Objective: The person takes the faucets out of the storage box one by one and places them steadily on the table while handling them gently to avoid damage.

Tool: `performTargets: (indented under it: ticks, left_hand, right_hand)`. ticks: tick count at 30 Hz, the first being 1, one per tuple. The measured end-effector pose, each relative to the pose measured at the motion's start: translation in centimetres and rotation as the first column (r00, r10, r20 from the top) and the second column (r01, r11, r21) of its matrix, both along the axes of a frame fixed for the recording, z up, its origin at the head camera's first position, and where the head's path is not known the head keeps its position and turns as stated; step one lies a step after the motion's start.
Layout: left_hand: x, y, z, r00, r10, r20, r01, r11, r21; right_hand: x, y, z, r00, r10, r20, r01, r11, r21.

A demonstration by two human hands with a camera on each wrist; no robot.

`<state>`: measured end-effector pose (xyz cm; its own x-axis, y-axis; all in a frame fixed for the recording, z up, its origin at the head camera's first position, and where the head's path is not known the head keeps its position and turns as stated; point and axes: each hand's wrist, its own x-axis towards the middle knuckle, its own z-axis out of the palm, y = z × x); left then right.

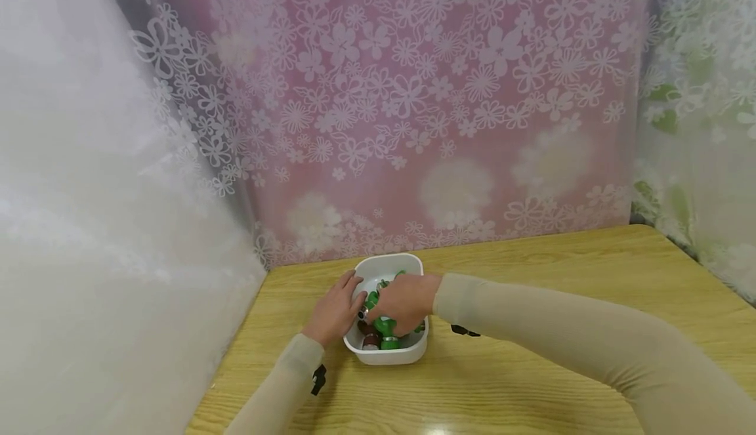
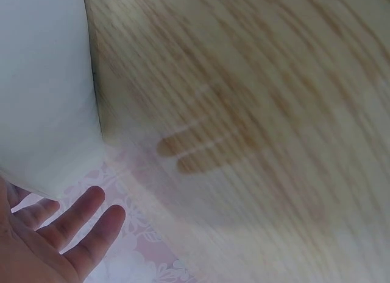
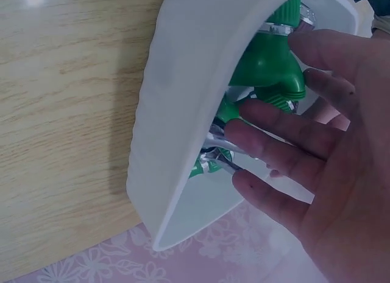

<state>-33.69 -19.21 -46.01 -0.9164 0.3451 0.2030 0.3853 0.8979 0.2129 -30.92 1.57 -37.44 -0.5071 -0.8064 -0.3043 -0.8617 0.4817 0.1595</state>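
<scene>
The tub (image 1: 386,357) is white, its fittings (image 3: 262,70) green, reddish-brown and silvery. The table (image 1: 502,382) has yellowish wood grain, the far curtain (image 1: 401,94) a white floral pattern on pink.

L sleeve (image 1: 268,389) & R sleeve (image 1: 549,323) worn long, plain beige, cut close to arm; R one creased nr elbow; small blk piece (image 1: 319,380) seen by L cuff, similar blk attachment (image 1: 465,331) by R cuff, detail too small to tell; L hand (image 1: 333,310) & R hand (image 1: 404,304) seen bare.
</scene>
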Motion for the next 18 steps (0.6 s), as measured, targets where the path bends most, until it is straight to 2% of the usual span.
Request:
performTargets:
  ticks: [11,18]
  left_hand:
    - [0.0,-0.2,0.1,1.000,-0.003,-0.008,0.002,1.000,-0.024]
    - [0.2,-0.1,0.4,1.000,-0.008,-0.001,0.008,1.000,-0.026]
  right_hand:
    - [0.3,-0.4,-1.0,1.000,0.027,-0.014,-0.027,0.999,0.025]
    - [0.3,-0.7,-1.3,0.999,0.041,-0.018,-0.041,0.999,-0.009]
